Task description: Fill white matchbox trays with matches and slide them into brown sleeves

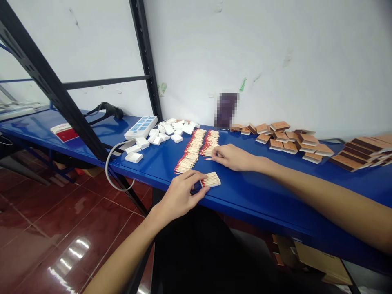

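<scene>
My left hand [183, 192] grips the end of a small white matchbox tray [219, 179] between thumb and fingers. Matches [211, 180] with red heads lie in the tray, heads toward that hand. Above and right of it, my right hand [228, 157] has its fingertips pinched together on a match [208, 159], whose red head points left. It is beside the near end of a short row of loose matches [210, 143]. A longer row of matches [192, 151] runs parallel on the left, red heads on its left side.
White empty trays [169, 129] are heaped at the back left beside a white power strip [141, 127] with a cable. Orange-brown matchbox sleeves [283, 136] lie piled at the right. A black shelf post [147, 61] rises behind the blue table [251, 196].
</scene>
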Motion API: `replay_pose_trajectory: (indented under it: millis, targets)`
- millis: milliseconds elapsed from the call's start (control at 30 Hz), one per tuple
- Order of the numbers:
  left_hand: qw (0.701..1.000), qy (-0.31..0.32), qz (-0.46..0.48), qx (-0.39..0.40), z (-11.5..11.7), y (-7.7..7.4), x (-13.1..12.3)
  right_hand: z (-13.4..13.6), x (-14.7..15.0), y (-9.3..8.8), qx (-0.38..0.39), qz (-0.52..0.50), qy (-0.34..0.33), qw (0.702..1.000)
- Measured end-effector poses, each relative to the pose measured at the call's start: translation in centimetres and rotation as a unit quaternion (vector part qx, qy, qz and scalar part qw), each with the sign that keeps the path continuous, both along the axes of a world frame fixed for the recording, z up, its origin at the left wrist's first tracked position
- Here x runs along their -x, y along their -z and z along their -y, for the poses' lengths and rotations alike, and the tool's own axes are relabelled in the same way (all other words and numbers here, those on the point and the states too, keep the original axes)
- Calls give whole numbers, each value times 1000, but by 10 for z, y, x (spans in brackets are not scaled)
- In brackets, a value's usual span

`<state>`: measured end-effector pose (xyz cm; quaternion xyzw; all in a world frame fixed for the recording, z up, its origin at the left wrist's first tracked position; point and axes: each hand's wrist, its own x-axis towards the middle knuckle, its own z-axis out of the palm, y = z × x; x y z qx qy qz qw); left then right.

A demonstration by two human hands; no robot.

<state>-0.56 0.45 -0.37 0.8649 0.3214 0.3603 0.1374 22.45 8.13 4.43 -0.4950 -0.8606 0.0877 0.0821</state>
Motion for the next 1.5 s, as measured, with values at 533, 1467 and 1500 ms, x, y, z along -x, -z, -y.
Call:
replay_pose_trajectory:
  millis: [533,1467,1500]
  targets:
    - [1000,-17,-16,16,1,-3,0,61,21,-38,149,14,-114,982]
    - [1000,-1,6,5,1,0,-1,-4,1,10,-26,-5,16,1000]
    - [1000,0,3,6,1,0,-1,-4,-1,10,-24,0,12,1000]
